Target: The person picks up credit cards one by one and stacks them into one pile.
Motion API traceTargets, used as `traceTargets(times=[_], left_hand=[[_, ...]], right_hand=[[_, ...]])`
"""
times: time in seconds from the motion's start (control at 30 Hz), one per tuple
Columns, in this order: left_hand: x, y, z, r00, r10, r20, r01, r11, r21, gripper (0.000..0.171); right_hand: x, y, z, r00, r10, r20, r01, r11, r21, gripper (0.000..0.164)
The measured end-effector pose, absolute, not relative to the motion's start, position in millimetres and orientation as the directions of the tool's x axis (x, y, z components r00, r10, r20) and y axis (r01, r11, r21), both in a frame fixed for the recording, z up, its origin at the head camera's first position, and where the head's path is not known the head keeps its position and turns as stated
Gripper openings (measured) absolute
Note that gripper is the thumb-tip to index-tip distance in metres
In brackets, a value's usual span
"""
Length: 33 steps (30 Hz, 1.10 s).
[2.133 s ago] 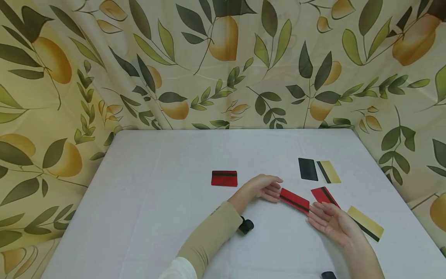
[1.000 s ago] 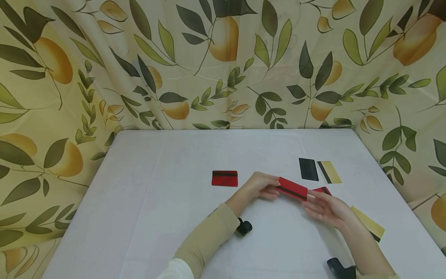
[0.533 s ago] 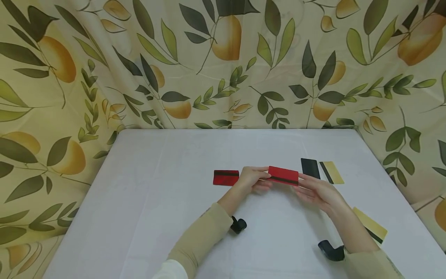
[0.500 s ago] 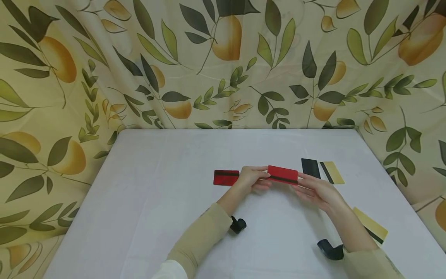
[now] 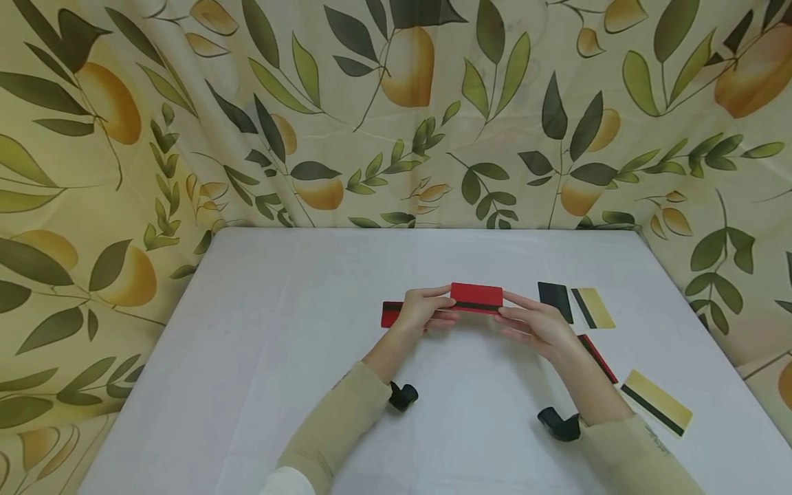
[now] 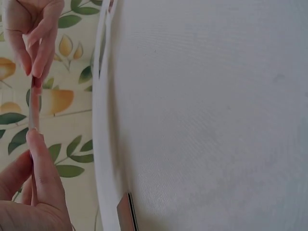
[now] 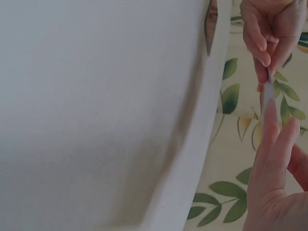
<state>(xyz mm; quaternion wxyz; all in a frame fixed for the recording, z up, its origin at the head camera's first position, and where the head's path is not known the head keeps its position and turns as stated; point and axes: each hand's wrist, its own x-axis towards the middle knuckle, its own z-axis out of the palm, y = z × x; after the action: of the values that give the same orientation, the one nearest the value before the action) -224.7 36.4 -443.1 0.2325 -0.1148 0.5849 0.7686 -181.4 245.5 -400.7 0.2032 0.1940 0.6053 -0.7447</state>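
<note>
A red card with a dark stripe (image 5: 476, 294) is held up over the table between both hands. My left hand (image 5: 421, 311) pinches its left end, thumb in front and fingers behind. At the right end, my right hand (image 5: 544, 328) grips it between thumb and fingertips. In the left wrist view the card (image 6: 33, 108) shows edge-on, with the left hand (image 6: 41, 192) at the bottom and the right hand (image 6: 36, 29) at the top. A second red striped card (image 5: 390, 315) lies partly hidden behind my left hand.
A black card (image 5: 555, 301) and a gold striped card (image 5: 595, 307) lie side by side at the back right. Nearer lie another red striped card (image 5: 599, 359), partly behind my right arm, and a gold one (image 5: 658, 402). The white-covered table (image 5: 260, 357) backs onto a patterned curtain (image 5: 346, 110).
Both hands have gone from touching the red card's ends near the table to gripping it and lifting it. The card has moved left and farther back, turning more level.
</note>
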Motion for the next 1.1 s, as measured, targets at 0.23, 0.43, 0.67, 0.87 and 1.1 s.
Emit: traceTargets(times=[0.23, 0.43, 0.67, 0.87, 1.1], left_hand=[[-226.1, 19.6, -448.0, -0.875, 0.199, -0.441, -0.476, -0.194, 0.858, 0.039], [-224.2, 6.1, -447.4, -0.883, 0.181, -0.433, -0.464, -0.201, 0.863, 0.038], [-221.4, -9.4, -447.7, -0.882, 0.164, -0.442, -0.469, -0.211, 0.857, 0.038], [-216.8, -20.4, -452.0, -0.882, 0.155, -0.445, -0.468, -0.193, 0.862, 0.039], [-214.8, -32.9, -455.9, -0.879, 0.141, -0.455, -0.474, -0.164, 0.865, 0.039]], right_hand=[[-188.4, 231.9, -405.5, -0.843, -0.076, -0.532, 0.537, -0.152, -0.83, 0.062], [-192.3, 220.5, -410.7, -0.843, -0.1, -0.529, 0.538, -0.145, -0.83, 0.058], [-194.0, 206.3, -417.3, -0.845, -0.1, -0.525, 0.534, -0.131, -0.835, 0.056], [-192.7, 196.1, -422.8, -0.843, -0.122, -0.525, 0.538, -0.131, -0.833, 0.054], [-195.4, 183.8, -434.5, -0.833, -0.134, -0.537, 0.552, -0.124, -0.825, 0.054]])
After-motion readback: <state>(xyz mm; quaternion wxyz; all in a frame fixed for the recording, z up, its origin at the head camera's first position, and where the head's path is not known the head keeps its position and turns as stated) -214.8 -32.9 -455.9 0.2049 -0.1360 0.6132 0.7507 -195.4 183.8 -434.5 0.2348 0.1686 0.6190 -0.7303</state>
